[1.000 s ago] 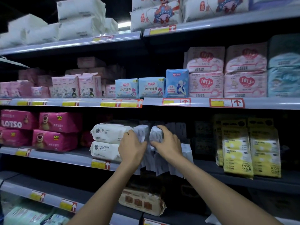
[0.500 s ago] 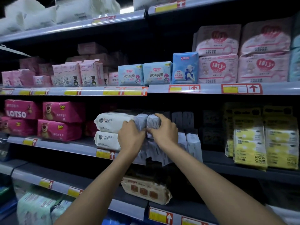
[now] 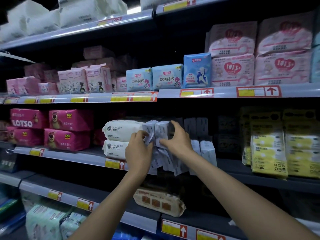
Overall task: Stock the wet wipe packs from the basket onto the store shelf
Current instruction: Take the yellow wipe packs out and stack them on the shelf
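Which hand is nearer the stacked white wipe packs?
Left. The left hand overlaps the right end of the stacked white wipe packs; the right hand is farther right, on the small grey packs.

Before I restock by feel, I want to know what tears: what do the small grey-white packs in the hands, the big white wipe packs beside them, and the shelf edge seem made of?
Small grey-white packs: thin plastic film, probably; it crinkles and creases under the hands. Big white wipe packs: soft matte plastic wrap, puffy with rounded ends. Shelf edge: looks like painted grey metal, smooth with a slight sheen.
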The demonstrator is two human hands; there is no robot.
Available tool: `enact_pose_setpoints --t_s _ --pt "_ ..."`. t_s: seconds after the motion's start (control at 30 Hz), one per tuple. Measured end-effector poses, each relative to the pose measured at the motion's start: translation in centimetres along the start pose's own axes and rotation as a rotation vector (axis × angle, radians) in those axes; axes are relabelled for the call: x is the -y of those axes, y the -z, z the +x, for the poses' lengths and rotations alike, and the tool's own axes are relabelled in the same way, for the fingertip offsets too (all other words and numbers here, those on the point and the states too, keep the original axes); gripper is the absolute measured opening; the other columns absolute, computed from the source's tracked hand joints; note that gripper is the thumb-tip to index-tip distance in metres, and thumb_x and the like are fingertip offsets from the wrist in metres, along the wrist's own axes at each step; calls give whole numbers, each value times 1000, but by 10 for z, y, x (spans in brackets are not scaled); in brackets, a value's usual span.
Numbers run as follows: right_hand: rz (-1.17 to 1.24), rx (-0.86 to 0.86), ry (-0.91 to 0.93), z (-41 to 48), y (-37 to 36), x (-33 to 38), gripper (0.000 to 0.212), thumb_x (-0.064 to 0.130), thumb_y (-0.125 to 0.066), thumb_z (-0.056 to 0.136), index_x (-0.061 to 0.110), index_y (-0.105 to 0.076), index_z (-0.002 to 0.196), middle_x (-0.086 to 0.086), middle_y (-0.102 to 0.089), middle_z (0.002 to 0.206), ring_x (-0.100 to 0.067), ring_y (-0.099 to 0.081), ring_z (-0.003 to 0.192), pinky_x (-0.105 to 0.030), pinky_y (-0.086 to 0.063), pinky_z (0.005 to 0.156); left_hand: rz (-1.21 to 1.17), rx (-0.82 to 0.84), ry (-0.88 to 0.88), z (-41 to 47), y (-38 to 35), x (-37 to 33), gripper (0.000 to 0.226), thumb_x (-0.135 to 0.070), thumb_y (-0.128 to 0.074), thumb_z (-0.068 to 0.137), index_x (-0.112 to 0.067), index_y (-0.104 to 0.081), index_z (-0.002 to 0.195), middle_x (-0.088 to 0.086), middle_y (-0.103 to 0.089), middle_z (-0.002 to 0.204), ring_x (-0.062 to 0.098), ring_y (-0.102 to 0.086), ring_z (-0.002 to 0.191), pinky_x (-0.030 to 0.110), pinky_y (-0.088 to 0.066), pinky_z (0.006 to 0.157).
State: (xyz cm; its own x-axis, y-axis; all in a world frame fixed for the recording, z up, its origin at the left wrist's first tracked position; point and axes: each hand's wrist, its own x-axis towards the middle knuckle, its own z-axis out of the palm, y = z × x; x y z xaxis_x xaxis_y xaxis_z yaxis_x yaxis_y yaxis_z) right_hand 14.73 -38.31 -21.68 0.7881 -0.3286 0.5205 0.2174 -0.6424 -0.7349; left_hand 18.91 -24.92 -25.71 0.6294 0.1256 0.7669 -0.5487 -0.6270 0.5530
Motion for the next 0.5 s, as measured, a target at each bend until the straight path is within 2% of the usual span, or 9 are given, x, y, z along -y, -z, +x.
enact_pose_setpoints --t_s 0.13,0.23,0.3,0.4,0.5 --pt "-53 0 35 -1 6 2 60 25 -82 81 20 -57 136 -1 -69 124 -23 -67 113 -32 -55 89 36 34 36 1 2 -8 26 -31 -70 97 -23 -68 122 -1 -68 119 24 -69 101 38 -53 73" --pt "-100 19 70 -6 15 8 64 34 -85 80 18 -60 136 1 -68 128 -21 -65 116 -28 -51 87 -16 122 11 -4 16 -3 40 -38 -67 99 -23 -66 135 -3 -65 132 19 -66 113 38 -55 84" --pt "-107 -65 140 -18 25 7 53 41 -81 84 20 -65 131 5 -70 121 -16 -66 112 -24 -49 84 -80 114 20 -16 24 1 46 -43 -63 100 -22 -62 141 -3 -61 138 19 -63 120 40 -55 91" --pt "-214 -273 365 -38 43 -13 33 38 -70 93 21 -70 121 5 -71 113 -17 -65 107 -35 -55 87 -27 -44 19 -42 27 5 48 -45 -58 100 -22 -56 141 3 -54 138 25 -60 118 45 -56 87" --pt "-442 -422 497 -50 58 -49 35 38 -68 93 15 -70 121 -4 -66 124 -25 -58 119 -45 -52 96 82 -46 -41 -68 12 -1 58 -49 -58 97 -19 -46 146 10 -44 141 31 -56 119 48 -54 91"
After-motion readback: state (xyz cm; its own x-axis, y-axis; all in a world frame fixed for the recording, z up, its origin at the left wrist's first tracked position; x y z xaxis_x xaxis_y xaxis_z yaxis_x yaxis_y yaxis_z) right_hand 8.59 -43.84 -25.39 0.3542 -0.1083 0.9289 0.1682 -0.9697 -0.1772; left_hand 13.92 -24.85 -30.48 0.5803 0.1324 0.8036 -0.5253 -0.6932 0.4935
